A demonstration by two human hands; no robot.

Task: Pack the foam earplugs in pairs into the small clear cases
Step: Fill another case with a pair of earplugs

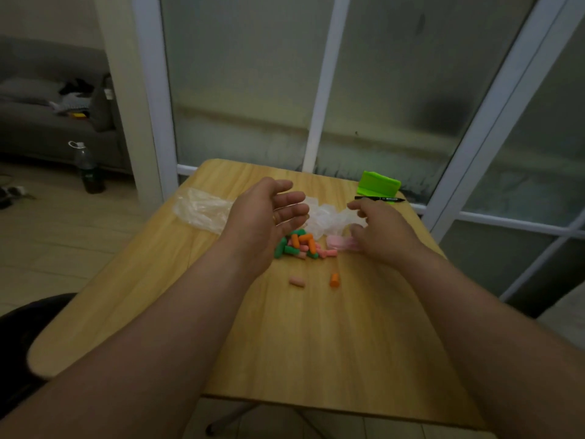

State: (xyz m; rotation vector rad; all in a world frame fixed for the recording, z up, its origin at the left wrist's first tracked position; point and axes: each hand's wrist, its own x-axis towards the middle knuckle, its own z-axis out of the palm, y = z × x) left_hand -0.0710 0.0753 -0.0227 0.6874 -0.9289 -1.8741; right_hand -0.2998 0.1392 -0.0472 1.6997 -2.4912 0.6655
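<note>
A heap of green, orange and pink foam earplugs (297, 245) lies mid-table on the pale wooden table (285, 343), pointing every way. Nearer, a lone pink earplug (297, 282) lies left-right and a lone orange earplug (334, 280) points near-far. The left hand (269, 217) hovers over the heap, its fingers straight. The right hand (380, 229) curls over the small clear cases (326, 217); whether it has hold of one cannot be told.

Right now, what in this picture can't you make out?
Head view: the count of clear cases; they blur into one heap.
Head view: whether the right hand holds anything; its back hides the curled fingers.
Head view: part of the earplug pile; the left hand covers it.
Head view: the pen lettering; too small.
</note>
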